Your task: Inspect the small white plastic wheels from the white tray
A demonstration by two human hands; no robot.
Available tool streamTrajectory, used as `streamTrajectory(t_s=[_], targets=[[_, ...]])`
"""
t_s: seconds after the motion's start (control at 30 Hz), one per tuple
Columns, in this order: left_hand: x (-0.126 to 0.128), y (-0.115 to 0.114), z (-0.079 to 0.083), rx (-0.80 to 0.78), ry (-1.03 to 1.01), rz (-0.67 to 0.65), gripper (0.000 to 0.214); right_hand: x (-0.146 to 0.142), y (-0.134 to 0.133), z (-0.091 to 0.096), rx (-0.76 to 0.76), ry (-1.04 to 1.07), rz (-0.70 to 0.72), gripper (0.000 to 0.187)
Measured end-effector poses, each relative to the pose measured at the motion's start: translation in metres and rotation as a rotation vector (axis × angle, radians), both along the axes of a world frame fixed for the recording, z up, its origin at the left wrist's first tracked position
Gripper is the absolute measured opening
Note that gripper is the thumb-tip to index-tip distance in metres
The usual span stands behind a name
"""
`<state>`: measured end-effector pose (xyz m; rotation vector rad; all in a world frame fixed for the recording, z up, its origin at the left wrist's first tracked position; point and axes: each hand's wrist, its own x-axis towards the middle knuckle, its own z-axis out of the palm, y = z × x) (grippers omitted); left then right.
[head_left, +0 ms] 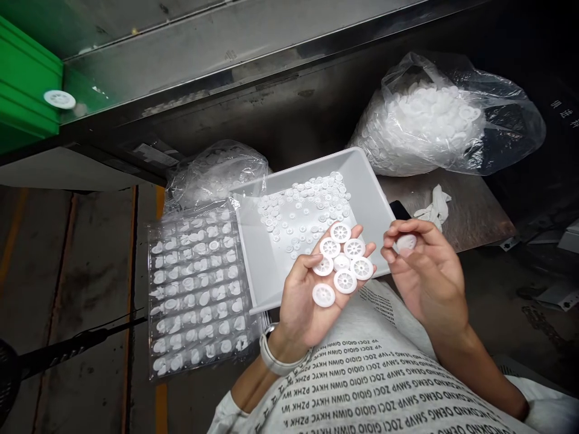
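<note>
My left hand (312, 295) lies palm up over the near edge of a grey tray (366, 181). Several white spoked plastic discs (342, 262) rest on its fingers and palm, and the thumb presses one of them. My right hand (425, 271) is just to the right, its fingers curled around a single white disc (406, 242) pinched at the fingertips. Inside the tray lie many small white round parts (305, 211).
A clear blister sheet (199, 289) filled with white parts lies left of the tray, with a clear bag (212, 172) behind it. A large clear bag of white discs (429, 123) sits at the back right. A green crate (27, 84) is at the upper left.
</note>
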<state>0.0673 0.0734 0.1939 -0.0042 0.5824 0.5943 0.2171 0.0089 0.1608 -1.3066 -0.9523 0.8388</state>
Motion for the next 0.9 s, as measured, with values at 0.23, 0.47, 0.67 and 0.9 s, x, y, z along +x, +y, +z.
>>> streamTrajectory(t_s=[0.23,0.47,0.67,0.9], targets=[[0.007,-0.001,-0.005,-0.013,-0.036,-0.003,0.049,0.005,0.010,0.035,-0.039,-0.620,0.300,0.015],[0.005,-0.002,-0.007,-0.012,-0.081,0.005,0.045,0.008,0.021,0.062,-0.171,-1.133,0.578,0.018],[0.006,-0.003,-0.011,-0.022,-0.086,0.030,0.043,0.007,0.024,0.064,-0.205,-1.259,0.622,0.014],[0.006,-0.002,-0.015,-0.030,-0.076,0.013,0.043,0.005,0.026,0.063,-0.202,-1.185,0.627,0.014]])
